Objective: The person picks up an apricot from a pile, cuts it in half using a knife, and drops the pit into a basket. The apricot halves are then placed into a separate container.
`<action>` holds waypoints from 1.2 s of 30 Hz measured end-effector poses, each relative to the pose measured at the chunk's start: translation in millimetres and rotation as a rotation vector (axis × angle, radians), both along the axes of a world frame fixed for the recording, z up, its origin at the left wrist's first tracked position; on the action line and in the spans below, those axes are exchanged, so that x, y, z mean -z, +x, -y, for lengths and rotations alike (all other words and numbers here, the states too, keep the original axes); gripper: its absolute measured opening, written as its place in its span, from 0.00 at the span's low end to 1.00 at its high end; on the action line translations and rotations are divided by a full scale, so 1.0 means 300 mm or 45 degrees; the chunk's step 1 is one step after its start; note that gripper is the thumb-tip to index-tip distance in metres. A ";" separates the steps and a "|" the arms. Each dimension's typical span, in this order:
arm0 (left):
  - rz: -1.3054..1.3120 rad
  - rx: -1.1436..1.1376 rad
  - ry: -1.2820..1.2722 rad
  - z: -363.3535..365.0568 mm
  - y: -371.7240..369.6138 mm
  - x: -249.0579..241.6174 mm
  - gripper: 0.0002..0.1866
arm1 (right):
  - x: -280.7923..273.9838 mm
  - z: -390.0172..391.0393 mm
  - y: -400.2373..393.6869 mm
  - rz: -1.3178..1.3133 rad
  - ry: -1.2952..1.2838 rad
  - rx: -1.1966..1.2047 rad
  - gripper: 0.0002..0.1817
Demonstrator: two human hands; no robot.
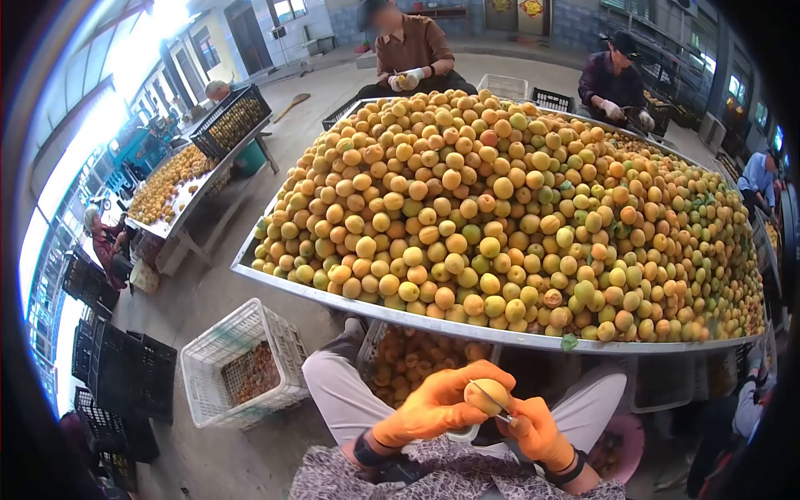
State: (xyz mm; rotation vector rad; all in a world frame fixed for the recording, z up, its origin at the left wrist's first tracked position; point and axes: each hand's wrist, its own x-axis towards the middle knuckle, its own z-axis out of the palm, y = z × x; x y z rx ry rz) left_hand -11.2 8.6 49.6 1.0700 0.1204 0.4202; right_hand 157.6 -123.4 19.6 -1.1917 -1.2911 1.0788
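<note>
Both orange-gloved hands worked low in the view, at about six o'clock. Left hand (429, 408) had its grip closed around a round yellow apricot (486, 395), fingers curled over its top and thumb beneath. Right hand (536, 432), just at four o'clock of the fruit, had its grip pinched narrow on a thin metal blade (490, 398) whose tip lay against the apricot's skin. Beneath the hands, between the person's pale-trousered knees, sat a white plastic basket (392, 354) holding more yellow fruit. At twelve o'clock of the hands stretched a long metal-edged bench (350, 302) heaped with a great mound of yellow and orange apricots (500, 208). At nine o'clock on the concrete floor stood a white slatted plastic crate (242, 362) with brown pits in its bottom, and farther out were stacked black crates (125, 375). At the far side of the bench, toward twelve and one o'clock, two other people sat handling fruit with gloved hands.
</note>
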 end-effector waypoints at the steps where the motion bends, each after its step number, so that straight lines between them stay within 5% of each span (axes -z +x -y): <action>1: -0.031 0.048 0.220 -0.033 -0.008 -0.007 0.29 | -0.014 -0.001 0.021 0.069 -0.024 -0.064 0.21; 3: 0.057 -0.005 0.854 -0.112 0.001 -0.046 0.26 | -0.018 -0.003 0.059 0.147 -0.025 -0.130 0.21; 7: -0.211 0.226 1.009 -0.160 -0.005 -0.065 0.30 | 0.026 0.005 0.047 0.115 -0.137 -0.166 0.25; 9: -0.144 0.245 0.010 -0.102 0.008 -0.029 0.33 | 0.088 0.017 0.022 0.019 -0.022 -0.054 0.28; 11: -0.183 0.142 -0.285 -0.025 0.012 -0.019 0.36 | 0.053 0.004 -0.018 0.030 0.099 0.044 0.30; 13: 0.034 -0.027 0.053 -0.013 0.027 -0.009 0.26 | 0.039 0.002 -0.024 0.052 0.085 0.095 0.38; 17: -0.062 -0.019 0.566 -0.121 0.001 -0.056 0.25 | -0.037 0.014 0.019 0.037 -0.178 -0.065 0.36; 19: -0.328 0.023 1.542 -0.162 -0.001 -0.100 0.30 | -0.010 0.013 0.014 0.004 -0.231 -0.069 0.34; 21: -0.367 0.105 1.292 -0.160 0.005 -0.104 0.29 | 0.031 0.007 0.003 -0.022 -0.263 -0.067 0.31; 23: -0.089 0.153 0.125 -0.094 0.016 -0.030 0.26 | 0.077 0.009 -0.033 -0.109 -0.031 0.040 0.32; 25: -0.034 0.049 0.158 -0.030 0.038 0.002 0.24 | 0.097 -0.003 -0.036 -0.069 0.081 0.094 0.33; 28: -0.141 0.061 -0.316 0.026 0.010 -0.033 0.26 | 0.114 0.003 -0.021 0.069 0.191 0.135 0.32; 31: -0.250 -0.065 0.012 -0.021 -0.004 -0.068 0.29 | 0.097 0.006 0.010 0.023 0.087 0.027 0.31; 33: -0.386 -0.184 0.947 -0.073 -0.013 -0.076 0.25 | 0.051 0.004 0.011 0.009 -0.038 0.002 0.28; 36: -0.523 -0.318 1.318 -0.099 -0.020 -0.075 0.22 | 0.033 0.006 0.004 0.003 -0.177 0.009 0.25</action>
